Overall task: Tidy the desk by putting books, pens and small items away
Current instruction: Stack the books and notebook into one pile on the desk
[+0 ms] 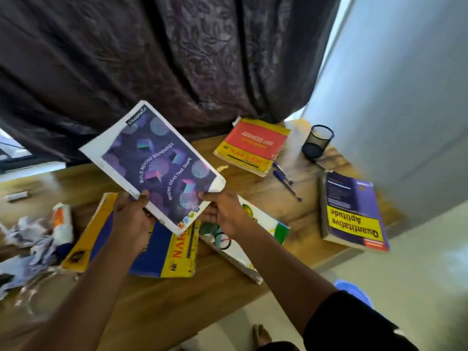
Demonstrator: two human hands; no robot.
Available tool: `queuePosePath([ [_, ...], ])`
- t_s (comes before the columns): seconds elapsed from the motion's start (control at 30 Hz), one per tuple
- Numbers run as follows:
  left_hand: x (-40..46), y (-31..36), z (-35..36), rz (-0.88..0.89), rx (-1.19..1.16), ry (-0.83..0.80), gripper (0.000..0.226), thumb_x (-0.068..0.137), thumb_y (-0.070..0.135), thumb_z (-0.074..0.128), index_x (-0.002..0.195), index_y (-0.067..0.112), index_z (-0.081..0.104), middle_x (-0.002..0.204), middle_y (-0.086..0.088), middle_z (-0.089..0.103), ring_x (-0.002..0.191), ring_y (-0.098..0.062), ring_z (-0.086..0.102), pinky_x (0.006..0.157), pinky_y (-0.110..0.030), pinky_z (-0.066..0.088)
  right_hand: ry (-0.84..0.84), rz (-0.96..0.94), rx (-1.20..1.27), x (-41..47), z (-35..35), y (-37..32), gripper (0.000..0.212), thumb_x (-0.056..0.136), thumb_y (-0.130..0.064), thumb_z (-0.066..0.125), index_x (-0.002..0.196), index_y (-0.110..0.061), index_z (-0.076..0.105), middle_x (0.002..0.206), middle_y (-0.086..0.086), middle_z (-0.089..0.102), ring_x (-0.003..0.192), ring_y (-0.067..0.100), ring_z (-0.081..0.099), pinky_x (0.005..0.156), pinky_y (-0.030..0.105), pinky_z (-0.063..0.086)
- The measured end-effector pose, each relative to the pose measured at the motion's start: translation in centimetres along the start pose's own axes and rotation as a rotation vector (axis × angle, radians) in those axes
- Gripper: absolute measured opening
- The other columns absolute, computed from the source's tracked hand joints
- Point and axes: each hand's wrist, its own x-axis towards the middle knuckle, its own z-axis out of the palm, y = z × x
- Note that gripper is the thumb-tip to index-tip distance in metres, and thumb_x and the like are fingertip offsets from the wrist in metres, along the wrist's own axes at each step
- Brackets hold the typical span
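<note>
The Classmate notebook (157, 165) is held tilted above the wooden tabletop (177, 295), the left hand (131, 219) and right hand (222, 211) each gripping its near edge. Below lie a blue-and-yellow book (157, 259), a red Advanced Java book (253, 145), two pens (286, 181) and a mesh pen holder (317, 141).

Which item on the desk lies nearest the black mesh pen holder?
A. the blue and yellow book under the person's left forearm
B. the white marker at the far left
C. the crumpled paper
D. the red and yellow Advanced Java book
D: the Advanced Java book lies just left of the pen holder at the desk's far right corner, while the crumpled paper sits across the desk at its left end.
</note>
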Motion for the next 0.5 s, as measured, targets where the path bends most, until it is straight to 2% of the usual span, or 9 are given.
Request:
queuePosePath([
  [0.07,-0.9,0.0,1.6,-0.021,0.048,-0.036,0.021,0.103,0.001,0.051,0.100,0.021,0.059,0.076,0.002,0.063,0.069,-0.013,0.065,0.055,-0.031,0.058,-0.031,-0.025,0.009,-0.2,-2.7,-1.2,0.049,0.083,-0.013,0.079,0.129,-0.005,0.064,0.112,0.016,0.073,0.090,0.030,0.066,0.082,0.045,0.062],
  [0.13,-1.8,-0.2,2.7,-0.050,0.104,-0.066,0.023,0.104,0.002,0.050,0.101,0.023,0.060,0.075,0.002,0.062,0.070,-0.015,0.062,0.058,-0.032,0.054,-0.072,-0.052,-0.050,-0.3,-5.2,-2.3,0.029,0.092,-0.011,0.073,0.119,-0.016,0.068,0.112,0.012,0.075,0.089,0.023,0.071,0.079,0.039,0.062],
  [0.23,-3.0,-1.0,3.6,-0.100,0.165,-0.092,0.024,0.104,0.004,0.049,0.112,0.022,0.063,0.075,0.003,0.063,0.072,-0.016,0.059,0.066,-0.034,0.049,-0.117,-0.046,-0.290,-0.8,-7.8,-3.7,0.032,0.094,-0.015,0.074,0.125,-0.017,0.067,0.114,0.011,0.076,0.095,0.024,0.073,0.071,0.033,0.062],
  [0.3,-3.9,-1.7,4.1,-0.115,0.233,-0.091,0.024,0.104,0.003,0.048,0.118,0.018,0.062,0.073,0.003,0.063,0.068,-0.014,0.056,0.062,-0.031,0.046,-0.130,-0.068,-0.493,-1.3,-9.0,-4.4,0.027,0.096,-0.021,0.072,0.123,-0.016,0.069,0.104,0.006,0.076,0.080,0.018,0.071,0.053,0.021,0.053],
  [0.37,-5.1,-2.6,4.5,-0.117,0.295,-0.035,0.025,0.104,0.001,0.048,0.118,0.015,0.062,0.070,0.004,0.065,0.064,-0.013,0.058,0.057,-0.027,0.046,-0.126,-0.107,-0.659,-1.7,-10.1,-4.4,0.017,0.102,-0.028,0.064,0.111,-0.017,0.072,0.085,-0.002,0.075,0.065,0.011,0.066,0.048,0.020,0.050],
  [0.43,-6.3,-3.7,4.2,-0.114,0.341,0.033,0.027,0.103,-0.001,0.048,0.116,0.017,0.063,0.078,0.002,0.073,0.070,-0.015,0.066,0.060,-0.026,0.053,-0.069,-0.180,-0.846,-1.4,-11.4,-3.7,0.022,0.104,-0.033,0.058,0.103,-0.020,0.075,0.084,-0.006,0.076,0.072,0.013,0.070,0.065,0.033,0.061],
  [0.5,-7.2,-5.0,3.6,-0.103,0.431,0.105,0.032,0.102,-0.002,0.051,0.122,0.019,0.064,0.104,-0.010,0.074,0.094,-0.030,0.069,0.082,-0.044,0.058,0.070,-0.323,-1.253,-0.8,-12.8,-2.9,0.021,0.100,-0.034,0.058,0.113,-0.026,0.072,0.111,-0.001,0.074,0.100,0.021,0.068,0.087,0.041,0.059],
])
